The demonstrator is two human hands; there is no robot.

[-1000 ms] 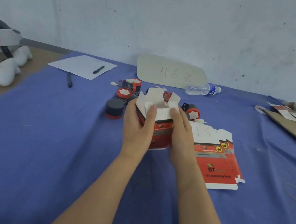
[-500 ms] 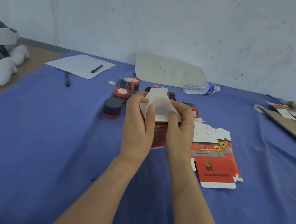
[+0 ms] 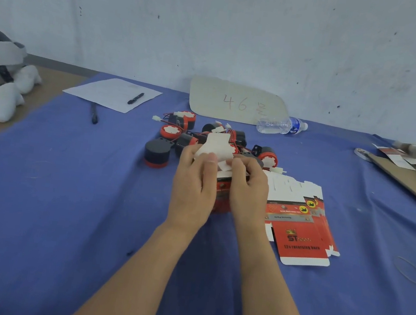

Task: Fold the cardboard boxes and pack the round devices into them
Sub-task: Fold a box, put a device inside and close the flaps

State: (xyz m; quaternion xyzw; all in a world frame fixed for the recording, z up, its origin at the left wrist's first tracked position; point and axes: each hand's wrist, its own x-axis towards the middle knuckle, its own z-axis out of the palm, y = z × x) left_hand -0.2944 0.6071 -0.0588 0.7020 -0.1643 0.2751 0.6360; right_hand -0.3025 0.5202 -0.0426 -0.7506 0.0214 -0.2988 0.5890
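On the blue-covered worktop [image 3: 63, 204], centre and just beside a fanned stack of flat blanks [image 3: 300, 230] on its right, the half-formed cardboard box [image 3: 222, 199] stands on end between both hands. The left hand [image 3: 192, 189] and right hand [image 3: 248, 191] each have a clenched grip round a red side wall, thumbs up at the top. The box's long axis looks roughly vertical, its open end upward and the white flap [image 3: 216, 145] pointing up and away toward the wall. The step in hand appears to be folding the end flaps; next, that flap probably needs bending down and tucking in. Whether anything lies inside cannot be told. The round devices [image 3: 156, 152] sit heaped just behind.
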